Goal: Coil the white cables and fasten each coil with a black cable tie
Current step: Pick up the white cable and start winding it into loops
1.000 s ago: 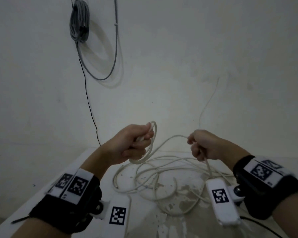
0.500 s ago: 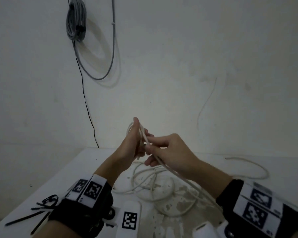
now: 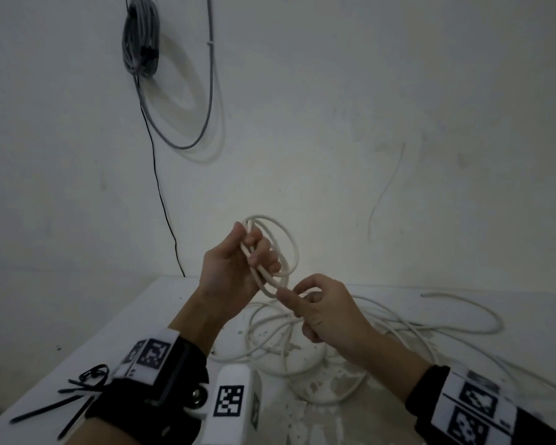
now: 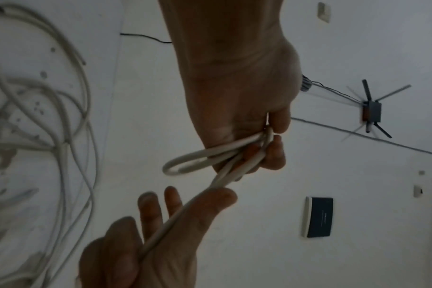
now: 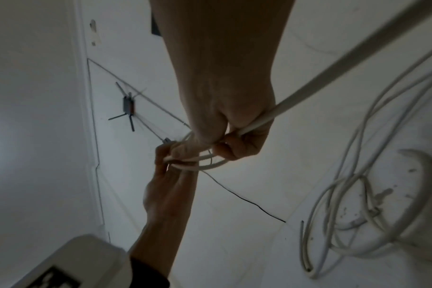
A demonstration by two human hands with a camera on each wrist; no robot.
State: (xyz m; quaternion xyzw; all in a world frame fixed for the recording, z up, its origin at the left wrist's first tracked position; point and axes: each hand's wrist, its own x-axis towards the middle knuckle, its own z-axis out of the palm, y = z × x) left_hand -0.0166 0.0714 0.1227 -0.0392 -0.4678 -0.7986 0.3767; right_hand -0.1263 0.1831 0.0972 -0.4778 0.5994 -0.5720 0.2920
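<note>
My left hand [image 3: 254, 252] is raised above the table and grips a small coil of white cable [image 3: 281, 248], its few loops standing up from the fist. My right hand [image 3: 302, 300], just below and to the right, has its fingers curled round the strand leaving that coil. In the left wrist view the loops [image 4: 197, 157] are bunched in the left fingers, and the strand [image 4: 175, 216] runs through the right hand. The rest of the white cable [image 3: 408, 326] lies in loose tangled loops on the white table [image 3: 187, 309]. Several black cable ties [image 3: 77, 393] lie at the near left.
A grey cable bundle [image 3: 140, 36] hangs on the wall at upper left, and a thin black wire [image 3: 161, 194] drops from it behind the table. A black antenna device [image 4: 371, 113] is fixed to the wall. The table's left edge [image 3: 87, 345] runs diagonally.
One second ago the hands were apart with the cable stretched between them. They then met at the coil. My right hand has now dropped lower right along the strand, and the coil shows more loops.
</note>
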